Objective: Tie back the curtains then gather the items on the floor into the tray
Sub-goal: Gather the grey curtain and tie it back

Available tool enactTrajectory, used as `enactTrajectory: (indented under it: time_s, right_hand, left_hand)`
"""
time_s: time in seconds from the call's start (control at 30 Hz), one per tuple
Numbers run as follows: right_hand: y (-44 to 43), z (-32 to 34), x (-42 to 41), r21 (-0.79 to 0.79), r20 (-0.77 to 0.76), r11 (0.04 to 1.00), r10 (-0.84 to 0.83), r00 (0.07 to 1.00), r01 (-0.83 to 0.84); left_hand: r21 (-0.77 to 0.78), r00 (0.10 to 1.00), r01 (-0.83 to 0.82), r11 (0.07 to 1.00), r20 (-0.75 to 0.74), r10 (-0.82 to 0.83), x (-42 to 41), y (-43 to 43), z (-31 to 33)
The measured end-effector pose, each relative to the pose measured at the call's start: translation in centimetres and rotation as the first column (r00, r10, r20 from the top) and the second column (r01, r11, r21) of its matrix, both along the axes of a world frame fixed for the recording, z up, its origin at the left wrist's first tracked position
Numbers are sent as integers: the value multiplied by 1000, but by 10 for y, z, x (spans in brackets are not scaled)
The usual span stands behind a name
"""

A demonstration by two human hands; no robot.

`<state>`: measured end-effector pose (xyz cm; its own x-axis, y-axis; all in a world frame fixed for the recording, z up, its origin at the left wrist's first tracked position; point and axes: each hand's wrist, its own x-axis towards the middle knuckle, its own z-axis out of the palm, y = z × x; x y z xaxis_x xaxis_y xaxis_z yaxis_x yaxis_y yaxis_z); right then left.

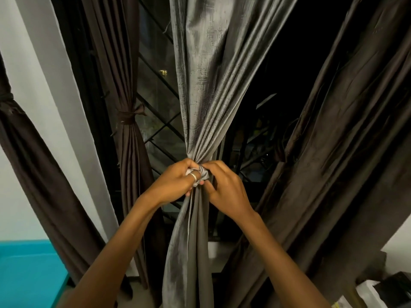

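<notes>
1. Head view: the grey curtain (206,85) is bunched up in the middle and hangs straight up and down.
2. The tie (204,173) is wrapped round the bunch, right between the two hands.
3. The tie is pinched by the left hand (178,181) on one side and by the right hand (224,190) on the other, with fingers curled.
4. Both hands are just as near to it.
5. The ends will likely be pulled sideways, across the curtain, to tighten the knot.
6. No tray is seen.
</notes>
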<state>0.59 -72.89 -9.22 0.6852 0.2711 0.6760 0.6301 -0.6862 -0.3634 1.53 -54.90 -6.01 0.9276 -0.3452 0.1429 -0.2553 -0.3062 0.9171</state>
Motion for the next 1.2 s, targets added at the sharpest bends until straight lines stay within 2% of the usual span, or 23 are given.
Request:
enactTrajectory:
  time_s: [0.13, 0.3, 0.5, 0.57, 0.7, 0.77, 0.83, 0.97, 1.1, 1.2]
  right_hand:
    - [1, 12, -1, 25, -157, 999, 23, 987, -20]
    - [3, 19, -1, 67, -262, 997, 58, 963, -41]
    - [4, 20, 1, 245, -361, 968, 149, 921, -61]
    - [4, 19, 0, 326, -387, 944, 190, 902, -59]
    - [1, 19, -1, 405, -446, 911, 276, 851, -84]
    - [-1, 22, -1, 364, -500, 926, 283, 818, -98]
    - [-2, 28, -1, 235, -526, 968, 203, 826, -89]
    - [-7, 35, -4, 75, -483, 996, 70, 873, -38]
    - [-11, 18, -13, 121, -382, 993, 35, 924, 13]
    - [-4, -3, -22, 166, -224, 980, -70, 972, 109]
  left_hand:
    - [88, 988, -109, 990, 118, 98, -2, 3, 9]
    - [45, 960, -209, 977, 201, 196, -4, -2, 5]
    - [-48, 842, -332, 942, 435, 319, -14, -13, -2]
    - [-50, 815, -361, 931, 469, 341, -16, -14, -2]
    - [-28, 821, -347, 937, 474, 318, -18, -14, 0]
    - [-22, 827, -351, 936, 463, 320, -16, -16, 0]
    - [-25, 830, -367, 930, 443, 339, -15, -20, -1]
    - [-39, 847, -369, 929, 398, 354, -14, -27, -4]
    - [-42, 872, -345, 938, 355, 337, -13, -30, -8]
    - [-33, 871, -360, 932, 346, 348, -15, -35, -11]
